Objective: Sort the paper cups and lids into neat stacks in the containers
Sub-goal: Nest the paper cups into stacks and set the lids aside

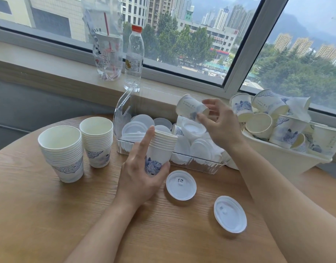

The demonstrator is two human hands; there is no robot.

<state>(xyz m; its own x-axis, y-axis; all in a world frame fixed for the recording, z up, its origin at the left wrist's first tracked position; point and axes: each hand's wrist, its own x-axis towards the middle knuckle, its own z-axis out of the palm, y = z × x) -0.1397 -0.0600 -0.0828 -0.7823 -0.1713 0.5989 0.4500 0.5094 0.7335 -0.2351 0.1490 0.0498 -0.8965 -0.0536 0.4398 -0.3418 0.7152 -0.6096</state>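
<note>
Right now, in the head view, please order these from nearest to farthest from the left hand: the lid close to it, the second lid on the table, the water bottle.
From the left hand:
1. Near lid, just right of it.
2. Second lid, farther right, toward the table's front.
3. Water bottle, far back on the sill.

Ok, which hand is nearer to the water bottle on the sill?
Left. The left hand grips a cup stack on the table, below the water bottle. The right hand holds a single cup further to the bottle's right.
</note>
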